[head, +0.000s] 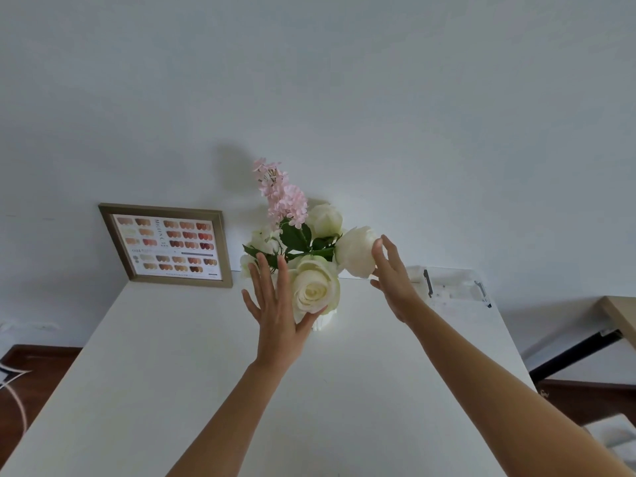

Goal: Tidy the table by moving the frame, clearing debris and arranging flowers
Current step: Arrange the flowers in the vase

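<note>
A bunch of white roses point(315, 287) with a pink flower spike point(284, 196) stands in a white vase point(323, 321) at the back middle of the white table point(206, 373). My left hand point(275, 304) is spread flat, its thumb against the front rose and its fingers beside the leaves. My right hand point(392, 273) has its fingers apart, the fingertips touching the right-hand white rose point(356, 253). Neither hand grips anything. A gold-edged frame point(165, 244) with a colour chart leans against the wall at the table's back left corner.
A clear plastic box point(447, 287) with black clips sits at the table's back right. A wooden desk edge point(619, 315) is at the far right, and dark wooden floor point(34, 373) shows on the left. The wall is just behind the table.
</note>
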